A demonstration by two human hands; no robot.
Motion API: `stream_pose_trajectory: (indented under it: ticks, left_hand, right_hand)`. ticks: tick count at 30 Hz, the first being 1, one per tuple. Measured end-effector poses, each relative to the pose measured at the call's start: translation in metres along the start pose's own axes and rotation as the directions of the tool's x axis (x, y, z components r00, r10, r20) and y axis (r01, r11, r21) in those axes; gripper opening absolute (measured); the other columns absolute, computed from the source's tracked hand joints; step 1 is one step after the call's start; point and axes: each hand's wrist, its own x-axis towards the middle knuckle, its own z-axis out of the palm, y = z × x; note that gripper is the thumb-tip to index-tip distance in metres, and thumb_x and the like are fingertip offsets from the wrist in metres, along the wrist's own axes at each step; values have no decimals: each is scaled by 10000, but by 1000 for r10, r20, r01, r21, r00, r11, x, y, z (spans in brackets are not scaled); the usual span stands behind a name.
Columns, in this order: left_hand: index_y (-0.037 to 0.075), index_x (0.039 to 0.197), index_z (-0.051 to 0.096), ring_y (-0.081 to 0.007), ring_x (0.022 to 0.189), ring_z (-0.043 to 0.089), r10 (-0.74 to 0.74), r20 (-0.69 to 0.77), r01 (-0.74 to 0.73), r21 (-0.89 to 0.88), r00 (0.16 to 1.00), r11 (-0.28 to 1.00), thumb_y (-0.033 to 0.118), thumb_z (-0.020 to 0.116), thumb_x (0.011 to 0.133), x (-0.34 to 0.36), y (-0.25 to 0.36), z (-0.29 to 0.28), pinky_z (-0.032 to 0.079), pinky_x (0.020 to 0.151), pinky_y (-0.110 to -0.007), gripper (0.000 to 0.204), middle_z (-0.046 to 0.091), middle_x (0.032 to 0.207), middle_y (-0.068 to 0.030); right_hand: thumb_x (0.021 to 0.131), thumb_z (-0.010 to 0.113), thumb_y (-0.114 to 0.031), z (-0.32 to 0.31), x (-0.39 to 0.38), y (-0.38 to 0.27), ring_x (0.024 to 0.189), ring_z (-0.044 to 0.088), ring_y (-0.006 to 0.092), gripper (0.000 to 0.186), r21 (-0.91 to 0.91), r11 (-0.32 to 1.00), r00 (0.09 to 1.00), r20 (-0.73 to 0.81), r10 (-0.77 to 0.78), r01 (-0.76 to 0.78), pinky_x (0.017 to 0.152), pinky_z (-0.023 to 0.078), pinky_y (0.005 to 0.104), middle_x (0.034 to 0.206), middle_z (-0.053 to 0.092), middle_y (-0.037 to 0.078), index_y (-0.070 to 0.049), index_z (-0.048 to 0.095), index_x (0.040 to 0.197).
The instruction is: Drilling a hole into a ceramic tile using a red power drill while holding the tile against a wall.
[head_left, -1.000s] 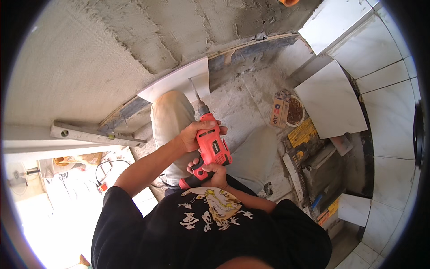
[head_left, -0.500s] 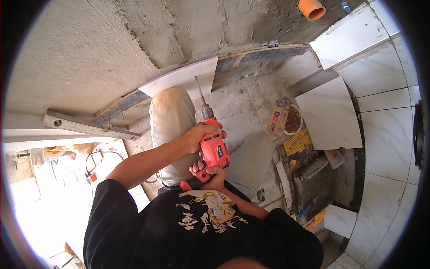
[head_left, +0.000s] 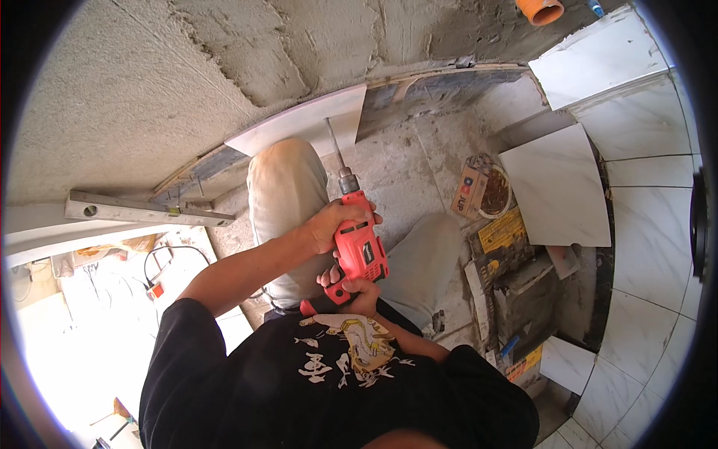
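Note:
My left hand (head_left: 335, 224) grips the upper body of a red power drill (head_left: 360, 251). My right hand (head_left: 355, 298) is wrapped round its black-and-red handle at my waist. The long bit (head_left: 335, 142) points away from me, its tip over or against a white tile (head_left: 350, 108) leaning at the foot of the plastered wall; whether it touches I cannot tell. My bent knee (head_left: 284, 179) is beside that tile, partly in front of it.
A metal level (head_left: 149, 209) lies at the left. To the right are a bucket (head_left: 494, 193), cardboard (head_left: 466, 194), loose tiles (head_left: 553, 191), yellow bags (head_left: 501, 232) and a tiled surface (head_left: 651, 239). An orange pipe (head_left: 537, 10) sticks out of the plastered wall (head_left: 224, 45).
The view has shifted slightly, bringing the orange pipe further in. The drill and both hands sit a little differently in the picture, the bit slightly more upright; the grip is unchanged.

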Motion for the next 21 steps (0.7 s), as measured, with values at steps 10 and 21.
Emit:
stream_pose_trajectory:
  ticks: [10, 21]
  left_hand:
    - [49, 1192, 563, -251, 979, 657, -2, 36, 3, -22, 999, 1000, 156, 667, 808, -4, 2, 0, 564, 882, -409, 412, 672, 1138, -157]
    - [55, 1186, 572, -269, 1058, 654, 7, 77, -2, -75, 997, 997, 151, 672, 810, -1, 0, -3, 545, 943, -422, 402, 674, 1154, -162]
  right_hand:
    - [652, 586, -69, 18, -3, -3, 949, 599, 306, 612, -14, 1000, 993, -113, 24, -26, 1015, 440, 469, 921, 616, 115, -19, 496, 1256]
    - [659, 563, -91, 9, -6, -4, 892, 587, 293, 598, -133, 991, 995, -96, -32, 19, 906, 470, 416, 862, 587, 119, 20, 496, 1243]
